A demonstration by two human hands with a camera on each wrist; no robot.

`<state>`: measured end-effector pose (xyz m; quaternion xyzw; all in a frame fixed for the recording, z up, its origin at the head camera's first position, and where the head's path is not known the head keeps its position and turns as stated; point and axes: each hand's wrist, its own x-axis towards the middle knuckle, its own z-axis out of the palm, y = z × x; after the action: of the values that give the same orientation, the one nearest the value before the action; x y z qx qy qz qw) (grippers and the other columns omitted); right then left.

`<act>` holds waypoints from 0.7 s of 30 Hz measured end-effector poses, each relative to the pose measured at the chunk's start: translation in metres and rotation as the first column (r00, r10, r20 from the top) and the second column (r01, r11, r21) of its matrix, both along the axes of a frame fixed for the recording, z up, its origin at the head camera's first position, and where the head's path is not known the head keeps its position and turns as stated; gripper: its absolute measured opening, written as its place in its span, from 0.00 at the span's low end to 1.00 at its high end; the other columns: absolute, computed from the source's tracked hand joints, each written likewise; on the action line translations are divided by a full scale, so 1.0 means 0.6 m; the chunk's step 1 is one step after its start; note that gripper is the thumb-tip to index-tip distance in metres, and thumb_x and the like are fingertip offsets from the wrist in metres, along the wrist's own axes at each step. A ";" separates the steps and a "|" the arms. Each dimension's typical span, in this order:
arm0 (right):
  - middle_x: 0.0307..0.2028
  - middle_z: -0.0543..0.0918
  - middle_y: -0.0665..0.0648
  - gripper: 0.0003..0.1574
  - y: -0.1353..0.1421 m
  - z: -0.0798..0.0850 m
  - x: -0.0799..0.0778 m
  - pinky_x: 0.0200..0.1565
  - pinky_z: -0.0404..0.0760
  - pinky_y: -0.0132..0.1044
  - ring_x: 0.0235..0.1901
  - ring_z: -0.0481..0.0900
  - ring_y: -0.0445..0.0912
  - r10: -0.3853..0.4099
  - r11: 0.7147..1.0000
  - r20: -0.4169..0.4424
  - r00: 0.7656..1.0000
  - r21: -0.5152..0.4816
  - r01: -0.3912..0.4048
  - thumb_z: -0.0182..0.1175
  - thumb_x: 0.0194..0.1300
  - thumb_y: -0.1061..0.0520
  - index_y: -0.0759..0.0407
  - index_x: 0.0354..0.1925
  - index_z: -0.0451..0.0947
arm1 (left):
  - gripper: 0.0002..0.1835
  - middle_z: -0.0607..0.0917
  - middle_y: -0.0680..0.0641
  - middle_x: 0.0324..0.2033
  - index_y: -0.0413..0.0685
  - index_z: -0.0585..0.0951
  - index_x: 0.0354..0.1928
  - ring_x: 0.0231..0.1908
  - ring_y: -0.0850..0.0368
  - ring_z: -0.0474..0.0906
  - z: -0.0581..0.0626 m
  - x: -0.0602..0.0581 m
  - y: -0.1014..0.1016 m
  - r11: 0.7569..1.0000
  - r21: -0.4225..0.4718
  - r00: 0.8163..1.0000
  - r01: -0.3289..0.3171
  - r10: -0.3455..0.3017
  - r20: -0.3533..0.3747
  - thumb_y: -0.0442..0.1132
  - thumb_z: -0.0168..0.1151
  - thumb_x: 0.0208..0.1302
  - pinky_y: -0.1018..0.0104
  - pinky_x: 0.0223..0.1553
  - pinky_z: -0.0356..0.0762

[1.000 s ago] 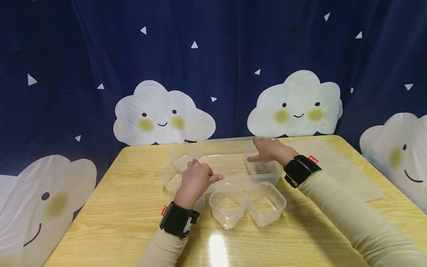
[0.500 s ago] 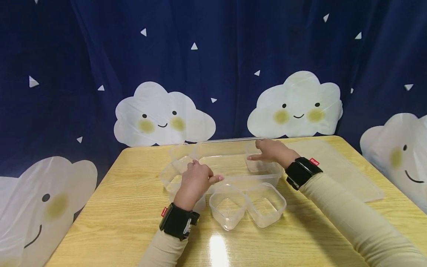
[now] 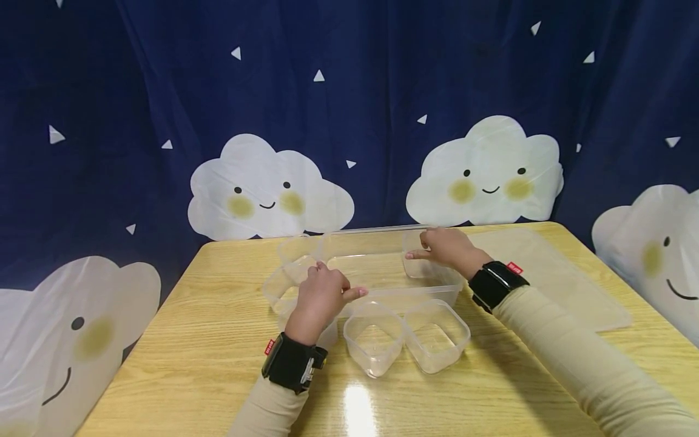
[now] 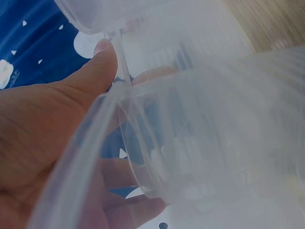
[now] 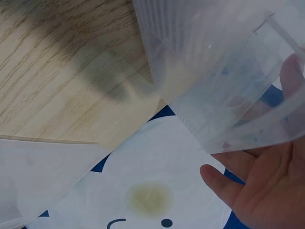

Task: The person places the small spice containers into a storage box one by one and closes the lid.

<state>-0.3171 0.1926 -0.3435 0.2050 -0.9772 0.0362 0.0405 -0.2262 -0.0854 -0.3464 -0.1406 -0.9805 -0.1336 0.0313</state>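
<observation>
Centre: a large rectangular box of clear plastic (image 3: 366, 267) stands on a pale yellow wood-grain table (image 3: 164, 364)
Inside it: a small clear plastic container with rounded corners (image 3: 417, 267) sits at the box's right end
Right hand (image 3: 450, 249): at that small container, thumb and fingers apart; whether they pinch its wall I cannot tell
Left hand (image 3: 322, 294): over the box's front left corner, thumb stretched out from the fingers; I cannot tell if it grips an edge
Front pair: a clear plastic cup with a rounded point (image 3: 374, 340) and a clear plastic tub with rounded corners (image 3: 437, 340), side by side, wood grain showing through both bottoms
Left side: a clear plastic back tub (image 3: 297, 246) and a clear plastic side tub (image 3: 280, 291) lie close beside the box
Half hidden: a cloudy plastic piece (image 3: 329, 335) shows beneath the left hand
Right side: a flat translucent sheet with rounded corners (image 3: 551, 276) lies on the table
Left wrist view only: fingers seen through a clear wall, the thumb near a rim; the head view shows the back of that hand
Right wrist view only: the right palm, and a ribbed translucent wall with fingers behind it
</observation>
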 end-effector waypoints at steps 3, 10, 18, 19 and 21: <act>0.27 0.76 0.54 0.30 0.001 0.002 0.002 0.28 0.70 0.41 0.25 0.71 0.47 0.013 1.000 0.028 1.000 -0.010 -0.013 0.60 0.70 0.35 0.59 0.25 0.76 | 0.21 0.81 0.29 0.57 0.57 0.93 0.34 0.55 0.30 0.74 -0.001 -0.001 0.000 1.000 0.000 1.000 0.003 -0.003 -0.003 0.63 0.62 0.66 0.45 0.37 0.82; 0.45 0.80 0.70 0.27 0.008 0.011 0.012 0.39 0.77 0.48 0.38 0.79 0.58 0.058 0.996 0.133 0.989 -0.069 -0.049 0.60 0.74 0.42 0.67 0.37 0.76 | 0.21 0.84 0.32 0.54 0.57 0.93 0.34 0.54 0.29 0.75 -0.002 -0.001 -0.001 1.000 0.007 1.000 0.008 -0.008 -0.008 0.63 0.62 0.66 0.45 0.36 0.82; 0.31 0.78 0.59 0.23 0.006 0.004 0.011 0.36 0.77 0.46 0.30 0.76 0.50 0.046 0.995 0.071 0.996 -0.087 -0.040 0.61 0.73 0.45 0.65 0.35 0.75 | 0.21 0.82 0.30 0.56 0.58 0.93 0.35 0.53 0.31 0.75 -0.001 -0.001 -0.002 1.000 -0.005 1.000 0.002 -0.002 -0.013 0.64 0.62 0.66 0.46 0.35 0.82; 0.30 0.78 0.58 0.23 0.005 0.003 0.010 0.36 0.77 0.45 0.29 0.76 0.50 0.040 0.996 0.066 0.997 -0.084 -0.035 0.61 0.73 0.46 0.65 0.34 0.75 | 0.21 0.82 0.30 0.56 0.58 0.93 0.35 0.52 0.31 0.75 -0.001 -0.001 -0.002 1.000 -0.007 1.000 0.001 -0.001 -0.009 0.64 0.62 0.66 0.47 0.35 0.82; 0.29 0.78 0.58 0.22 0.005 0.001 0.010 0.35 0.77 0.45 0.28 0.76 0.49 0.036 0.996 0.054 0.998 -0.081 -0.031 0.61 0.73 0.46 0.64 0.33 0.75 | 0.22 0.81 0.29 0.57 0.58 0.93 0.36 0.52 0.32 0.75 -0.001 -0.001 -0.002 1.000 -0.009 1.000 0.000 0.000 -0.002 0.64 0.61 0.66 0.48 0.34 0.81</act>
<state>-0.3112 0.1957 -0.3428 0.2185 -0.9722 0.0818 0.0209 -0.2271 -0.0866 -0.3470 -0.1409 -0.9811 -0.1291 0.0314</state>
